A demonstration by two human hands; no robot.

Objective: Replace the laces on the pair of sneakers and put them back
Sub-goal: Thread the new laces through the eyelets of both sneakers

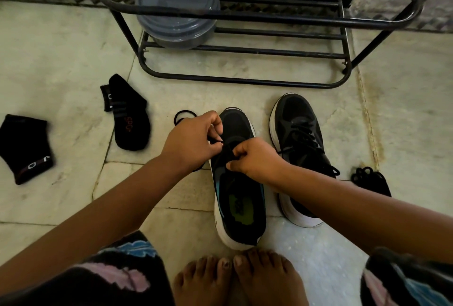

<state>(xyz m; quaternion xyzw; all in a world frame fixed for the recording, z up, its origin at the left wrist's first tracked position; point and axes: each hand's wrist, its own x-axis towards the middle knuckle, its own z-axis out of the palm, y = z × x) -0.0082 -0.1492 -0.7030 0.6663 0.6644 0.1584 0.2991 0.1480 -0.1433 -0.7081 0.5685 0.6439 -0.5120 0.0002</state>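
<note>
Left sneaker [239, 183] sits on floor [61, 48] between both hands, toe away, for eyelet access. Left hand [193, 141] pinches lace [215, 142]; right hand [255, 158] grips tongue area, steadying it. Other sneaker [297, 149] already laced, just beside.

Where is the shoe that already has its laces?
The laced sneaker stands on the floor at centre-right, just right of the sneaker being laced, in front of the black rack.
</note>
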